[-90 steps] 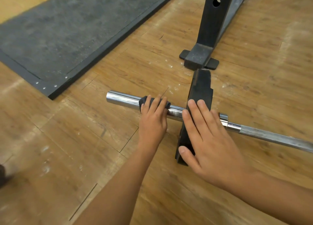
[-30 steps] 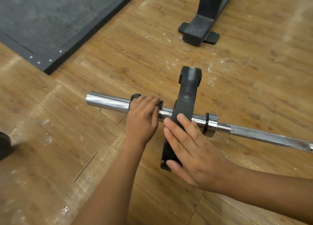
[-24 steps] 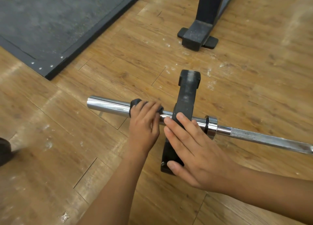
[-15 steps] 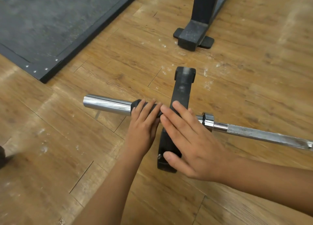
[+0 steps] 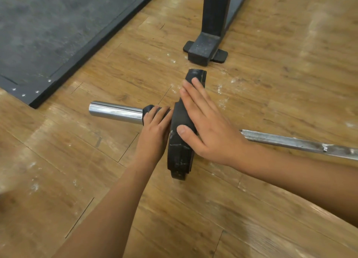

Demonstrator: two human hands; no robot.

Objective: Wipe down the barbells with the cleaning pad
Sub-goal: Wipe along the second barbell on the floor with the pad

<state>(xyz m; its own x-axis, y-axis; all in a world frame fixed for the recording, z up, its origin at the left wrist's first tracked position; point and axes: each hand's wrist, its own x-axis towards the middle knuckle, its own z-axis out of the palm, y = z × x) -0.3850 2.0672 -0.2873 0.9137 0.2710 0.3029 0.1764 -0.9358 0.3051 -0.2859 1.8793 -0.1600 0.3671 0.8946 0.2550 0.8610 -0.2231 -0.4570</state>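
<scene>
The barbell (image 5: pixel 116 113) lies on the floor (image 5: pixel 58 160), passing through an upright black plate (image 5: pixel 180 157). Just left of the plate, my left hand (image 5: pixel 155 133) curls its fingers round the dark pad (image 5: pixel 148 109) on the chrome sleeve. My right hand (image 5: pixel 205 125) lies flat on the plate, fingers straight, gripping nothing. I judge the plate could slide left and pinch my left fingers, or the bar could roll. The bar's long axis runs left to right: the sleeve end points left of the plate and the shaft runs right.

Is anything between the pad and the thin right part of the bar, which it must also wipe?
Yes: the plate sits on the bar directly right of the pad, which the left grip holds. The right grip lies flat on the plate. Sliding along the bar, the pad would likely stop there.
</scene>
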